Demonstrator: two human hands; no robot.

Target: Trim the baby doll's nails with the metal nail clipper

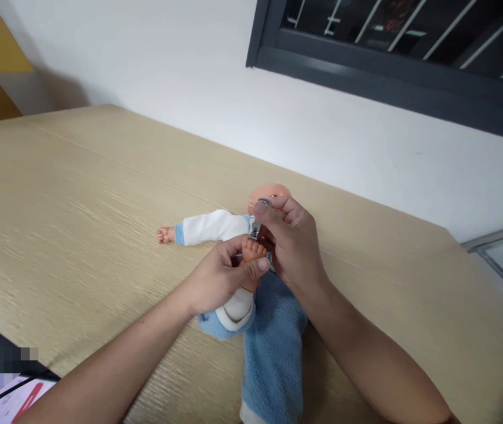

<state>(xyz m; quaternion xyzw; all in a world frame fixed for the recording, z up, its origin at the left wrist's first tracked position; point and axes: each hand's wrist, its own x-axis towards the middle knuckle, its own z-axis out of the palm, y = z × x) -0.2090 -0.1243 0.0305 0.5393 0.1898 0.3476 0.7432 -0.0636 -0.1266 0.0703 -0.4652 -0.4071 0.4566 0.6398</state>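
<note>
The left hand (220,274) was curled around the bare pink vinyl foot (251,250) of a baby doll (269,196), raising the leg so the toes stood up, while the right hand (293,241) pinched a small steel nail clipper (255,228) between thumb and fingers, its head just beside those toes. The doll lay on its back in a blue terry-cloth suit (273,353) with white sleeves, one arm stretched out. The clipper had reached this foot, but whether any nail was cut was too small to tell; the other leg ran out of view. Beneath lay a pale wood-grain tabletop (79,206), set against a white wall (154,59) under a dark-framed window (366,53).
</note>
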